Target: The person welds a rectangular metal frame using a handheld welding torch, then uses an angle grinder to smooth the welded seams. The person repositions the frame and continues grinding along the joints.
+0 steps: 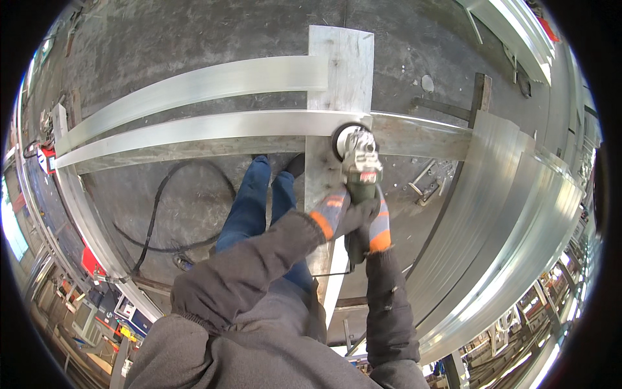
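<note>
Your hands, left (337, 211) and right (374, 227), wear dark grey gloves with orange cuffs. You hold a grey angle grinder (358, 162) with a red label and black disc guard. The metal strips (194, 126) are pale silver, your trousers (249, 207) blue, the cable (155, 214) black, the floor (181, 39) dull grey.

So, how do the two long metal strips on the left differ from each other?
The upper metal strip ends on the wooden board, away from the angle grinder. The lower metal strip runs on to the grinder's disc, which both gloved hands hold. The lower one reaches further left. Both are long, flat and shiny.
</note>
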`<state>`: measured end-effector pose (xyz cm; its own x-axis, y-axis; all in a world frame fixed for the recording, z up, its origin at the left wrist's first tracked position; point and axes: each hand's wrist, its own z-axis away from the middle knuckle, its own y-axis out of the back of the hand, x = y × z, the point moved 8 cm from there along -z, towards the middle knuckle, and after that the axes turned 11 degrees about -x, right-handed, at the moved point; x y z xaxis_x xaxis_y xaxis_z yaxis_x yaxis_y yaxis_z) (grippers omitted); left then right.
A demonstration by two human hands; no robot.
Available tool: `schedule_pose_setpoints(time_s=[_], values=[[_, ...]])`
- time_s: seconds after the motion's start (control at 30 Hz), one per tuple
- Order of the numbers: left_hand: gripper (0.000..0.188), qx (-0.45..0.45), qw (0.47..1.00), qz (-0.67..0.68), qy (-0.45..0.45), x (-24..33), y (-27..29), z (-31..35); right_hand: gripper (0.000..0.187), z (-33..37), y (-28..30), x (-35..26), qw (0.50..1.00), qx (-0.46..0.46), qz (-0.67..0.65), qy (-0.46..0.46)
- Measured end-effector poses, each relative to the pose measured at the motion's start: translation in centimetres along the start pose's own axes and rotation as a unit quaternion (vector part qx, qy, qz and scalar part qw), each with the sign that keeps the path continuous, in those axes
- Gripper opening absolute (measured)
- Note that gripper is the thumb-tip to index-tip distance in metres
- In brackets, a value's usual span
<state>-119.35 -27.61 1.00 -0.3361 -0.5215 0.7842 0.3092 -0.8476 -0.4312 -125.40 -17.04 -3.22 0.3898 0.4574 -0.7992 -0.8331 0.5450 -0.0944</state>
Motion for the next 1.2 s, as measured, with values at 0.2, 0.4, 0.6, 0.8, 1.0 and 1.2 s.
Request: schedule_pose_setpoints(time_s=[0.2,0.4,0.6,0.8,1.0,1.2], values=[[0.035,0.008,0.989,-0.136,0.051,1.4,0.8,0.2,0.073,0.3,0.5,1.0,0.993,0.014,0.113,0.019],[0.041,-0.045,0.995,0.004,0.085,-0.3,0.6,-1.7,0.052,-0.3,1.3,0.4,0.999,0.051,-0.014,0.000],[0.072,0.022,0.977,-0.170,0.122,-2.6,0.8,2.8,0.045,3.2,-0.8,2.9,0.994,0.044,-0.074,-0.064],[0.071,0.103,0.976,-0.137,0.137,-0.3,2.0,12.9,0.045,2.4,1.5,7.8,0.998,0.049,-0.011,-0.038],[0.063,0.228,0.973,-0.013,-0.024,2.8,8.9,21.2,0.053,-8.1,-8.1,5.0,0.968,-0.184,0.170,0.013],[0.067,0.354,0.926,0.067,-0.108,5.2,16.9,30.5,0.045,-13.0,-27.0,-3.7,0.939,-0.274,0.208,0.005]])
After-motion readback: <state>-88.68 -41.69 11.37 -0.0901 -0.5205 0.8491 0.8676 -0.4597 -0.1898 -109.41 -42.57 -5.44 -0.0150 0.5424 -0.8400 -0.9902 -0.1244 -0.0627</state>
